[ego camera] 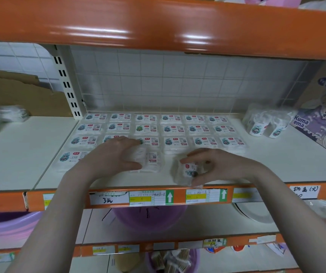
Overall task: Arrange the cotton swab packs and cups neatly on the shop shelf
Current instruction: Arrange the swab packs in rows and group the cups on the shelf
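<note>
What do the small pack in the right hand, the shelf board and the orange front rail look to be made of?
The small white pack in the right hand looks wrapped in thin clear plastic film: it crinkles and shines around a printed label. The off-white flat shelf board seems matte laminated board or painted metal; it shows no glare, so I cannot tell which. The glossy orange front rail looks like painted metal.

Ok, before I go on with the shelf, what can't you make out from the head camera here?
- Flat white swab pack under the left hand: label half covered by the fingers.
- Small wrapped item in the right hand: blurred, kind unclear.
- Orange shelf-edge price tags: print too small.
- Purple basin below: cut off by the shelf.
</note>
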### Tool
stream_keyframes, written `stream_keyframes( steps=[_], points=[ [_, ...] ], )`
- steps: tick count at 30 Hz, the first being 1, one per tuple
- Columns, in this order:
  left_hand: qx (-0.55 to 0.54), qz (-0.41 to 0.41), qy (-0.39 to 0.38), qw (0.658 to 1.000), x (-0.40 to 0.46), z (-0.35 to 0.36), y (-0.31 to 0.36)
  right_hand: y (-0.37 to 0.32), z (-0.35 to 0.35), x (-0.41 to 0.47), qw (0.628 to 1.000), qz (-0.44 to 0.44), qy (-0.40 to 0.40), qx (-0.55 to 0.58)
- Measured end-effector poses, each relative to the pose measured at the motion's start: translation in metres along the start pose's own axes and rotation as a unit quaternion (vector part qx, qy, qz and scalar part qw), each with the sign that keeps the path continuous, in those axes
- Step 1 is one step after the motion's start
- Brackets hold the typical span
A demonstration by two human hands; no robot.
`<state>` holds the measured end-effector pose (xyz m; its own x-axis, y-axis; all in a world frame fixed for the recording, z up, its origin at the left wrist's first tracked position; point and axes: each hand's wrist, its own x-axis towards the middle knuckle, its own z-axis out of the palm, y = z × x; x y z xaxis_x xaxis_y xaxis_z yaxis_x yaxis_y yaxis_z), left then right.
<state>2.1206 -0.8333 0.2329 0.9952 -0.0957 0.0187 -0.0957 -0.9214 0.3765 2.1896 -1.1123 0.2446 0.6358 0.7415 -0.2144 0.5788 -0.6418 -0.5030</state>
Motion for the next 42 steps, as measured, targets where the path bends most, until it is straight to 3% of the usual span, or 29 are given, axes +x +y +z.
stream_keyframes(
  steps=[3,5,11,28,35,42],
  points=[
    [0.001,0.002,0.005,1.0,-0.002,0.0,0.0,-0.007,0.02,-0.005,0.989,0.038,0.109,-0.092],
    [0.001,0.003,0.005,1.0,-0.002,0.0,0.0,-0.01,0.03,-0.009,0.977,0.058,0.14,-0.15],
    [0.006,0.002,0.002,1.0,-0.001,0.0,0.0,-0.009,0.03,-0.019,0.981,0.048,0.134,-0.134],
    [0.015,0.009,-0.001,1.0,-0.003,-0.001,0.002,-0.013,0.06,0.011,0.932,0.068,0.306,-0.184],
    [0.026,0.018,-0.015,0.999,-0.003,-0.002,-0.002,-0.012,0.068,0.02,0.935,0.033,0.316,-0.158],
    [0.023,0.037,-0.019,0.999,-0.003,-0.002,-0.008,-0.015,0.075,0.019,0.933,0.063,0.326,-0.138]
  ],
)
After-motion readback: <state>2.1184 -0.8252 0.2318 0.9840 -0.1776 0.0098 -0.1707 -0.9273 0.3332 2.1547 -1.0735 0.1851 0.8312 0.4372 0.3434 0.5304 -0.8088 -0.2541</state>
